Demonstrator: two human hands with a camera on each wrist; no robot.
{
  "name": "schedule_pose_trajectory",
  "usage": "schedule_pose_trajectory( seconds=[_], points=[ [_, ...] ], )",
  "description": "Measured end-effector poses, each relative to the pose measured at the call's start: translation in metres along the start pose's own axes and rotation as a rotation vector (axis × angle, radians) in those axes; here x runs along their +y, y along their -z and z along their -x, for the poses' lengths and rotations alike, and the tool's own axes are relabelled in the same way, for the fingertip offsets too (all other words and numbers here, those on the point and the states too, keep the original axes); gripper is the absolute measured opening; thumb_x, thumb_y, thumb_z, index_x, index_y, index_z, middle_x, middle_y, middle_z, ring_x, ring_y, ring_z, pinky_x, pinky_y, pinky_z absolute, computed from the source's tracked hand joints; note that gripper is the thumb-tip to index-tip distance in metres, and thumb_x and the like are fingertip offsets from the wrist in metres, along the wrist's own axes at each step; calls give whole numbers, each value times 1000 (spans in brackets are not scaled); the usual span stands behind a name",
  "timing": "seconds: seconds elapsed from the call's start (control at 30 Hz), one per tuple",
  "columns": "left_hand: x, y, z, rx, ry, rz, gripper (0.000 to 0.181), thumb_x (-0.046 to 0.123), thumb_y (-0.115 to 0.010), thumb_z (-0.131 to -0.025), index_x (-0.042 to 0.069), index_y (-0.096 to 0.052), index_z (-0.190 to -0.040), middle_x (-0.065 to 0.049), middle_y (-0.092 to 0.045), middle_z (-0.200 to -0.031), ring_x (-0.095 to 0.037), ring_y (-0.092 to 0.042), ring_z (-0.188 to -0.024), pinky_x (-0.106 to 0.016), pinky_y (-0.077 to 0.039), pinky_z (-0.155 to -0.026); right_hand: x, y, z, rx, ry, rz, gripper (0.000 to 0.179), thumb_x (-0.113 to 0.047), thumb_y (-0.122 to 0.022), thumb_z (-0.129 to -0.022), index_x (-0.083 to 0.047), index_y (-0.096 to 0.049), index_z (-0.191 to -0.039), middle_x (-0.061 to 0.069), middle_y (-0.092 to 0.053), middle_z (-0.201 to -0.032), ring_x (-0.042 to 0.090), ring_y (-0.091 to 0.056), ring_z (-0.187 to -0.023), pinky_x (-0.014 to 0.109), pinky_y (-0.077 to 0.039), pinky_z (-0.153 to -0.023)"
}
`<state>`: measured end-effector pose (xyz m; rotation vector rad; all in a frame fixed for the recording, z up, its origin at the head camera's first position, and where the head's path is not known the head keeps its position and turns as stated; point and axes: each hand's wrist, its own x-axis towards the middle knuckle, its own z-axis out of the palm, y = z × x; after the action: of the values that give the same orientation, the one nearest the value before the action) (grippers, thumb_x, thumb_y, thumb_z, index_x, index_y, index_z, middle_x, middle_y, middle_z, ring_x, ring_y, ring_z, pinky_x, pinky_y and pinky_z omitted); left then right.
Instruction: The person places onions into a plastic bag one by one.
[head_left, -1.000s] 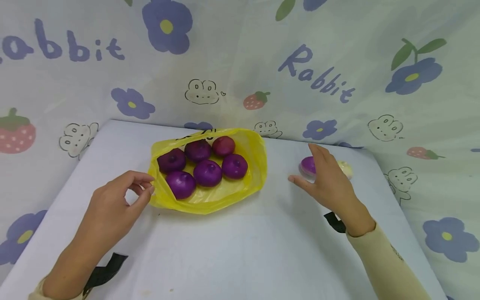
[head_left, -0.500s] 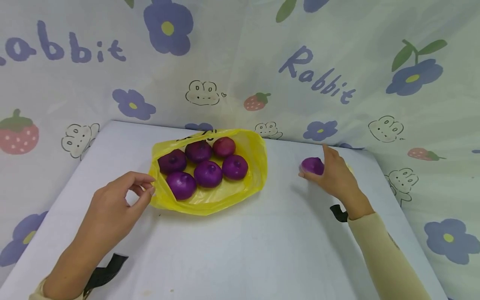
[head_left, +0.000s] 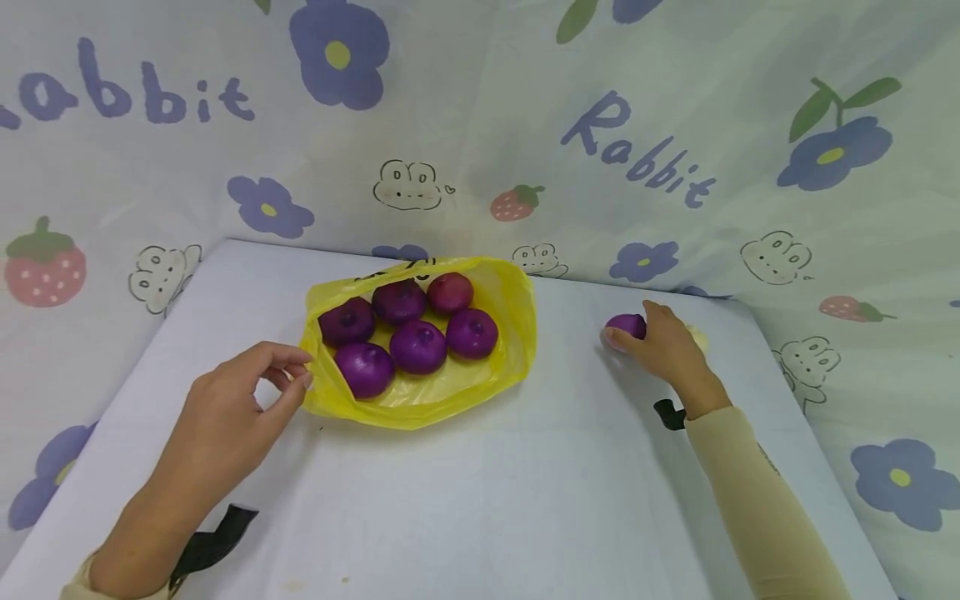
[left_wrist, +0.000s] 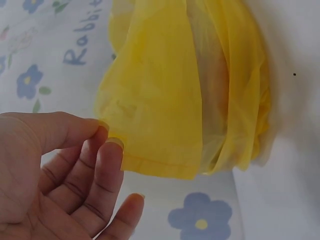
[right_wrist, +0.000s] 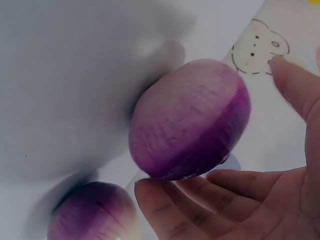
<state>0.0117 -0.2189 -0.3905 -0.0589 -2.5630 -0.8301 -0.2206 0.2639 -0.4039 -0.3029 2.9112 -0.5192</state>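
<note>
A yellow plastic bag (head_left: pixel 420 417) lies with its mouth open, several purple onions (head_left: pixel 417 347) inside. At the bag's left edge, my left hand (head_left: pixel 232 412) pinches the plastic between thumb and fingertips; the left wrist view shows the pinched corner (left_wrist: pixel 150 125). Over on the right, my right hand (head_left: pixel 671 350) is around a purple-and-pale onion (right_wrist: pixel 187 120) on the table. In the right wrist view its fingers lie against the onion's underside while the thumb stands apart. A second onion (right_wrist: pixel 95 212) sits close by, mostly hidden by the hand in the head view.
The white table (head_left: pixel 480 508) carries the bag and the loose onions. Behind it hangs a pale cloth (head_left: pixel 465 108) printed with rabbits, flowers and strawberries. Black straps (head_left: pixel 213 542) show near both wrists.
My right hand has moved down around the nearer loose onion, its thumb now overlapping the onion in the head view. My left hand keeps its pinch on the bag.
</note>
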Motion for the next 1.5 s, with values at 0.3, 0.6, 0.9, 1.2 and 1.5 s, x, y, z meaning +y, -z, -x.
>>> schedule_pose_trajectory(
  seconds=[0.3,0.6,0.9,1.2,1.5],
  points=[
    [2,1,-1,-19,13,-5,28,1,-78,-90,11,-71,-115,1,-70,-91,-17,-56,-82,-16,-39,-60,5,-5,-6,-25,-19,-4,102,-57,-62,-99,18,-23,-156,41,-36,-152,51,-45,-131,65,-41,-107],
    [3,1,-2,-41,39,-10,26,3,-77,-92,12,-70,-115,1,-70,-90,-19,-56,-79,-20,-40,-59,9,-9,-5,-25,-14,-8,93,-51,-65,-100,18,-30,-151,39,-47,-141,50,-51,-122,64,-45,-102],
    [3,1,-1,-40,47,-6,26,3,-77,-92,12,-70,-115,0,-69,-90,-21,-55,-78,-21,-40,-56,14,-13,-4,-12,-17,-25,87,-50,-67,-99,15,-35,-147,36,-52,-135,49,-55,-117,63,-48,-99],
    [2,0,-1,-25,33,-8,26,2,-77,-91,12,-70,-115,1,-70,-91,-18,-56,-80,-19,-39,-58,14,-15,-4,-5,-32,-34,94,-47,-69,-98,16,-26,-154,40,-43,-145,53,-48,-128,66,-42,-106],
    [2,0,0,-25,46,-7,26,3,-77,-91,12,-70,-115,1,-70,-92,-17,-55,-82,-18,-39,-59,13,-14,0,32,-8,-66,91,-39,-71,-98,13,-25,-155,38,-38,-148,53,-46,-130,67,-41,-107]
  ],
)
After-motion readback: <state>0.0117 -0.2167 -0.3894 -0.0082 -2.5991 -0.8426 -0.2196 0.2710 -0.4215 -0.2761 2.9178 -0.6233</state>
